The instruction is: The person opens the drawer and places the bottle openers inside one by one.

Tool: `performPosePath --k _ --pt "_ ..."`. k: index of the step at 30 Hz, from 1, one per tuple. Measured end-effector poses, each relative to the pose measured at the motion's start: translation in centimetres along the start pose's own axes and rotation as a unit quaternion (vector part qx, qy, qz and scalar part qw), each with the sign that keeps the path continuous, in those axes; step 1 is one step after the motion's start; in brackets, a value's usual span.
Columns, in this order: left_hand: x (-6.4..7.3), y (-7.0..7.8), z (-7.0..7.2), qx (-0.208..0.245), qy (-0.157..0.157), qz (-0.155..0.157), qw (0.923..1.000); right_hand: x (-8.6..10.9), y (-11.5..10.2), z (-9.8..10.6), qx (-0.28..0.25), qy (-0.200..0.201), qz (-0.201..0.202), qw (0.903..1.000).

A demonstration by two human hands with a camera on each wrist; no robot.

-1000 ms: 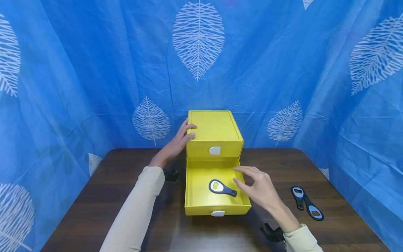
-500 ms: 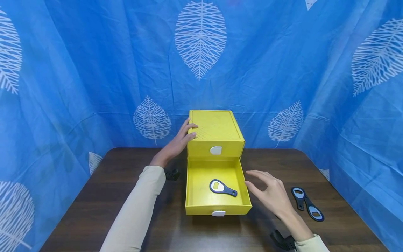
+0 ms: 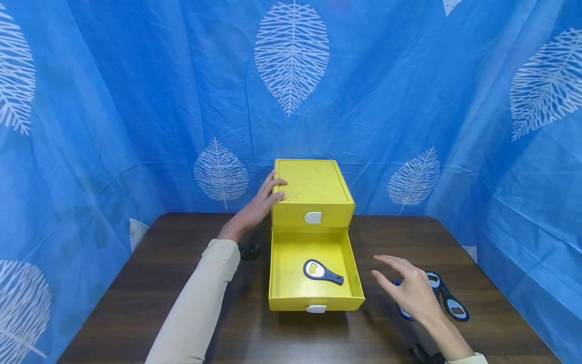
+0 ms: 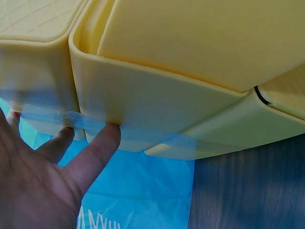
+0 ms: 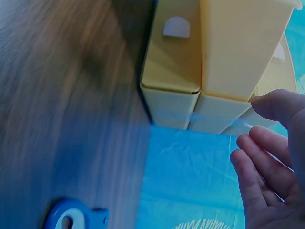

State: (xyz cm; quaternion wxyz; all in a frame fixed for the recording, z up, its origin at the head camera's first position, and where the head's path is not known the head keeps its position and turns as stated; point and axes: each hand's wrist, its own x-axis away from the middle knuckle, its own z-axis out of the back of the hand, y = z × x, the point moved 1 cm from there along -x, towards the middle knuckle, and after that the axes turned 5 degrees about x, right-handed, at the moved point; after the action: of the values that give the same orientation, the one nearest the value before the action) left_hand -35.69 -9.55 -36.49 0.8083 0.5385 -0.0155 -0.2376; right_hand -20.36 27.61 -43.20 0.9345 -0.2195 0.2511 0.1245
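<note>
A yellow drawer unit (image 3: pixel 313 182) has its middle drawer (image 3: pixel 286 290) pulled out, and a dark blue bottle opener (image 3: pixel 316 270) with a white centre lies inside. My left hand (image 3: pixel 256 205) rests on the unit's left top edge; in the left wrist view its fingertips (image 4: pixel 112 131) touch the side wall. My right hand (image 3: pixel 411 293), thumb and fingers apart and holding nothing, hovers right of the drawer. Beneath it a blue bottle opener (image 3: pixel 404 313) is mostly hidden. Just beyond lie two more bottle openers, a partly covered one (image 3: pixel 434 279) and another one (image 3: pixel 456 308).
The unit stands on a dark wooden table (image 3: pixel 182 303) near its back edge. A blue curtain (image 3: pixel 364 101) with white leaf prints surrounds the table on the back and sides. White handles (image 3: pixel 312 217) stick out from the drawer fronts.
My right hand has moved from over the pulled-out drawer to the right, to the bottle openers on the table. The left hand and the drawer have stayed in place.
</note>
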Motion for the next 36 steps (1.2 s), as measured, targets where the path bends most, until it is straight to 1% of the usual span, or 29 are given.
performPosePath --k 4,10,18,21,25,32,36 --pt "0.0 0.0 0.0 0.002 -0.001 0.000 1.0000 0.3 0.6 0.2 0.012 -0.007 -0.014 0.9998" --pt "-0.1 0.0 0.0 0.002 -0.002 -0.001 1.0000 0.9 1.3 0.3 0.010 -0.010 -0.026 0.9996" --pt "-0.1 0.1 -0.1 -0.004 0.004 -0.001 1.0000 2.2 2.8 0.5 0.022 -0.015 -0.042 0.9988" --pt "-0.1 0.1 -0.1 -0.006 0.007 -0.001 1.0000 2.8 3.4 0.5 0.033 -0.035 -0.066 0.9966" --pt "0.0 0.3 -0.1 -0.006 0.006 0.000 1.0000 3.6 4.2 0.7 0.050 -0.074 -0.102 0.9908" --pt "0.0 0.4 -0.2 0.000 0.004 -0.004 1.0000 4.5 5.1 0.7 0.066 -0.105 -0.130 0.9837" --pt "0.1 0.4 -0.2 0.002 0.002 -0.007 1.0000 4.8 5.5 0.6 0.069 -0.139 -0.151 0.9762"
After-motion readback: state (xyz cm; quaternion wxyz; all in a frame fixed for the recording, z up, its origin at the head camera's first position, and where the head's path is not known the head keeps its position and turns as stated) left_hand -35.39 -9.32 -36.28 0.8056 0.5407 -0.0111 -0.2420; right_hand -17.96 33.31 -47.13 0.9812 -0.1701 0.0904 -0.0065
